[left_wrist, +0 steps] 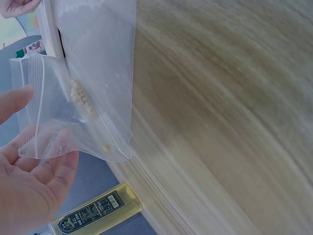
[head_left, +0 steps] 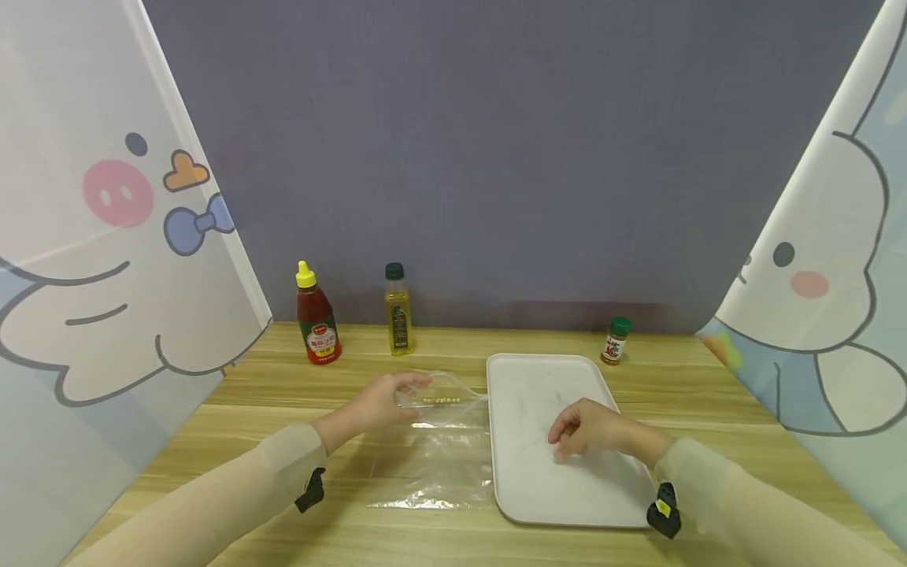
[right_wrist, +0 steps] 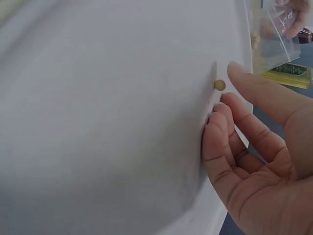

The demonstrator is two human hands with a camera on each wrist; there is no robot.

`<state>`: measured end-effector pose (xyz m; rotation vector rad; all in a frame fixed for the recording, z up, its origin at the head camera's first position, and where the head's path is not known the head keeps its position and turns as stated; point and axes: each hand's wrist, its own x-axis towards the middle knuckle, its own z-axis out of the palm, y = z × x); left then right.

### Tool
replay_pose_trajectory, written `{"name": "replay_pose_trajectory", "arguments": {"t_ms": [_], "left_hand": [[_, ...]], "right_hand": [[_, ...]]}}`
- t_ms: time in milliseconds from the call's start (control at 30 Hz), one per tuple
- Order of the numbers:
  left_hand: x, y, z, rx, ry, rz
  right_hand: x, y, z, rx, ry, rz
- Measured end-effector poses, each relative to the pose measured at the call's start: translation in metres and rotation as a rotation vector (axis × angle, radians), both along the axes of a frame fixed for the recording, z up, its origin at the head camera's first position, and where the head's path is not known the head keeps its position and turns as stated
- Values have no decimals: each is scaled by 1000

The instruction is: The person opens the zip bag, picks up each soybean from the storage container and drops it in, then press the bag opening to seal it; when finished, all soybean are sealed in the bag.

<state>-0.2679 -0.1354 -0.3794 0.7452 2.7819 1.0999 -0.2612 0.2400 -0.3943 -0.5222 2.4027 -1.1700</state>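
My left hand holds the mouth of a clear zip bag, its thumb and fingers apart on either side of the opening. Several small pale-yellow beans lie in a row inside the bag, with a lone one near its corner. Over the white tray, my right hand hovers low with loosely bent fingers. One round yellow bean shows just beyond its thumb and index fingertips, which stand apart; whether they touch it is hard to tell.
At the back left stand a red sauce bottle with a yellow cap and an oil bottle. A small green-capped spice jar is behind the tray. Cartoon-printed panels flank the wooden table.
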Motion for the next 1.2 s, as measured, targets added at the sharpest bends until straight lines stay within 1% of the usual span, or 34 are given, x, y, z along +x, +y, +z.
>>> {"name": "replay_pose_trajectory", "arguments": {"t_ms": [333, 500, 700, 867, 1000, 1100, 1200], "left_hand": [[-1, 0, 0, -9, -3, 7], [-1, 1, 0, 0, -20, 20], [-1, 2, 0, 9, -35, 31], [-1, 2, 0, -6, -28, 38], [-1, 2, 0, -8, -22, 35], [-1, 2, -1, -7, -12, 27], [0, 2, 0, -6, -4, 24]], "right_hand": [[2, -2, -2, 34, 130, 33], [0, 0, -2, 52, 150, 37], [-5, -2, 2, 37, 159, 38], [-14, -8, 11, -11, 142, -7], [-24, -17, 23, -68, 121, -32], [-29, -27, 33, -85, 120, -26], [-32, -41, 40, -86, 121, -2]]}}
